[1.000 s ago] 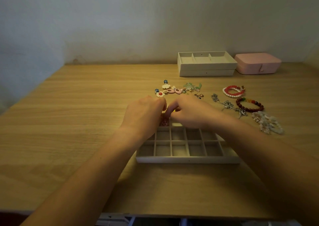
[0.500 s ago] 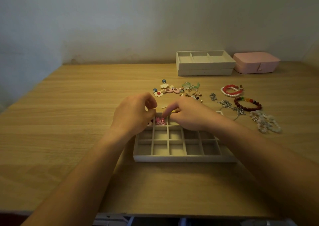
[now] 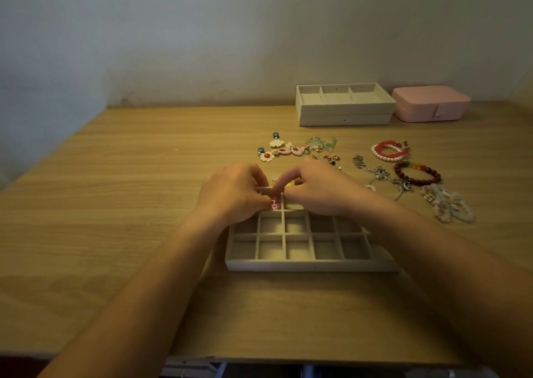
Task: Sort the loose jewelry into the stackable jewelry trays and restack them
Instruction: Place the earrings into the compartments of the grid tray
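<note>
A beige grid tray (image 3: pixel 313 263) lies on the wooden table in front of me. Both hands meet over its far left compartments. A small pink earring (image 3: pixel 275 204) sits in a back compartment. My left hand (image 3: pixel 233 194) has its fingers curled at the earring and seems to pinch it. The index finger of my right hand (image 3: pixel 317 188) reaches down and touches the same earring, the other fingers curled. The hands hide the tray's back row. Loose earrings (image 3: pixel 284 150) lie just beyond the tray.
Two stacked beige trays (image 3: pixel 344 113) and a pink jewelry box (image 3: pixel 429 104) stand by the back wall. At the right lie a red and pearl bracelet (image 3: pixel 388 152), a dark bead bracelet (image 3: pixel 416 173), a silver chain (image 3: pixel 380 174) and a clear crystal bracelet (image 3: pixel 447 204).
My left hand drew away to the left, baring the pink earring in its compartment, then came back to it. My right index finger stayed at the earring.
</note>
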Demonstrator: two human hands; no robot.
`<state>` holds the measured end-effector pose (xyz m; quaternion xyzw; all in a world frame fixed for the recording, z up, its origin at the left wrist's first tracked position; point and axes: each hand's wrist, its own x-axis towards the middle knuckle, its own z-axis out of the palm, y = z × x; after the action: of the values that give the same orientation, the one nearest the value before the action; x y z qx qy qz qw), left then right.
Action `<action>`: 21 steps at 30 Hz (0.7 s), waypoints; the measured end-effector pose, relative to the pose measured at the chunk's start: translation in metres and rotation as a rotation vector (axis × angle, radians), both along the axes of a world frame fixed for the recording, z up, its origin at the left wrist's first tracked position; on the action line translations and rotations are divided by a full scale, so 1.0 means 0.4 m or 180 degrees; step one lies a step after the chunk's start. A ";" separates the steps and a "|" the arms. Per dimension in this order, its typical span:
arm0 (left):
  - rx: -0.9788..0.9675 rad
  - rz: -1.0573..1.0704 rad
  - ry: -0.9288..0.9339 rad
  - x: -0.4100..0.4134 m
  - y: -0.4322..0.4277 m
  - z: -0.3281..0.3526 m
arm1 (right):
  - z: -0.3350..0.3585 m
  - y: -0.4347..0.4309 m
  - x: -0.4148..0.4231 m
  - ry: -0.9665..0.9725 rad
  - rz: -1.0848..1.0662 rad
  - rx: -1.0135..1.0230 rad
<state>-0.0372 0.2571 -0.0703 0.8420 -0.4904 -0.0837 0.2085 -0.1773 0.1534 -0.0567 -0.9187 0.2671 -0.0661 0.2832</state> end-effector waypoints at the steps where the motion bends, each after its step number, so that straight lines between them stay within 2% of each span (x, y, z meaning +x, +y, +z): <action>1: 0.0006 -0.0021 0.0140 0.003 -0.001 0.005 | 0.002 -0.004 0.001 -0.0105 -0.0067 0.0012; 5: -0.0213 -0.0002 0.0728 0.033 -0.008 0.047 | 0.014 -0.033 0.008 -0.0603 -0.0460 0.0127; 10: -0.0341 0.0187 0.0466 0.090 -0.086 0.067 | 0.004 -0.123 0.040 -0.0841 -0.0910 0.0354; 12: -0.0233 0.0176 0.0480 0.102 -0.131 0.058 | -0.008 -0.169 0.061 -0.0737 -0.1057 0.0313; 15: -0.0197 0.0198 0.0854 0.115 -0.192 0.042 | -0.017 -0.216 0.096 -0.0504 -0.1039 0.0236; 21: -0.1023 0.0218 0.1761 0.127 -0.211 0.023 | 0.001 -0.233 0.179 -0.0060 -0.0723 -0.0230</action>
<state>0.0135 0.1726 -0.0612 0.7596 -0.3935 -0.2240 0.4669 -0.1057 0.0603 -0.0564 -0.8915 0.3642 -0.1160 0.2431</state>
